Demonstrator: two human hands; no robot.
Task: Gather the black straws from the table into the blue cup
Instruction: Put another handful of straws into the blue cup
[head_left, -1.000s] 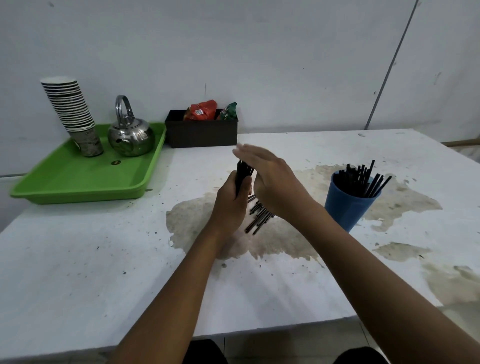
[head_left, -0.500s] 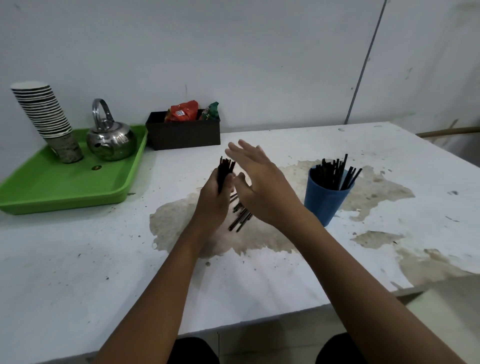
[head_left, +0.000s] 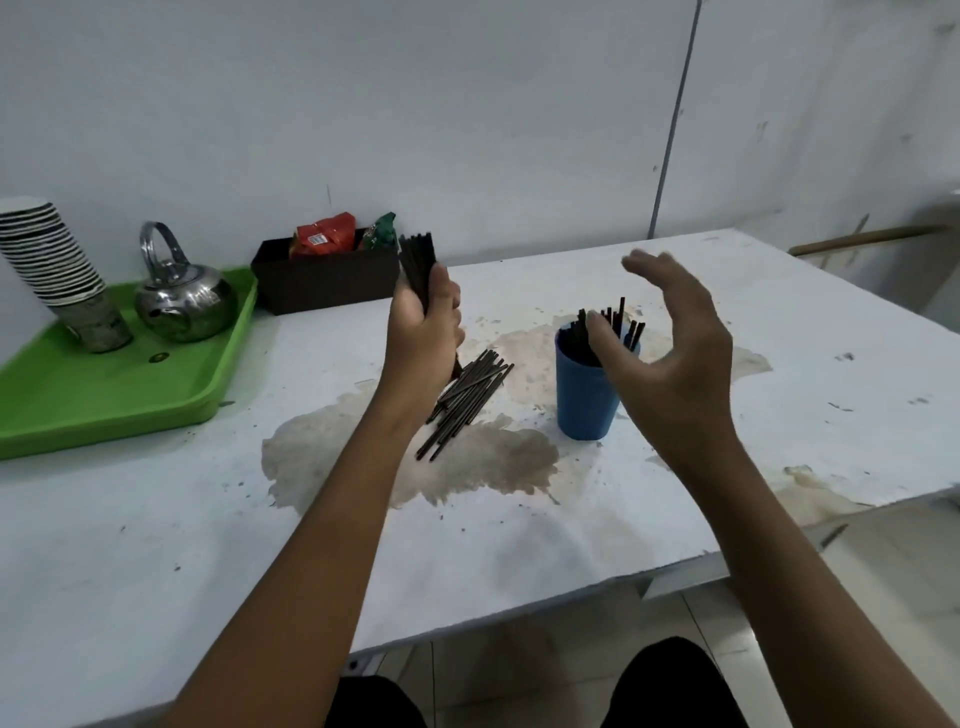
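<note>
My left hand (head_left: 423, 322) is closed around an upright bundle of black straws (head_left: 417, 262), raised above the table left of the cup. Below it, a loose pile of black straws (head_left: 467, 397) lies slanted on the stained tabletop. The blue cup (head_left: 584, 395) stands upright to the right of the pile, with several black straws (head_left: 613, 322) sticking out of it. My right hand (head_left: 675, 358) hovers open with spread, curved fingers just right of and above the cup, its thumb in front of the rim, holding nothing.
A green tray (head_left: 104, 395) at the left holds a steel kettle (head_left: 182, 296) and a stack of paper cups (head_left: 57, 265). A dark box with snack packets (head_left: 327, 275) stands against the wall. The white table (head_left: 156, 545) has brown stains; its front edge runs diagonally at the right.
My right hand has left the bundle and swung right to the cup. My left hand has lifted the straw bundle higher. The pile on the table is uncovered.
</note>
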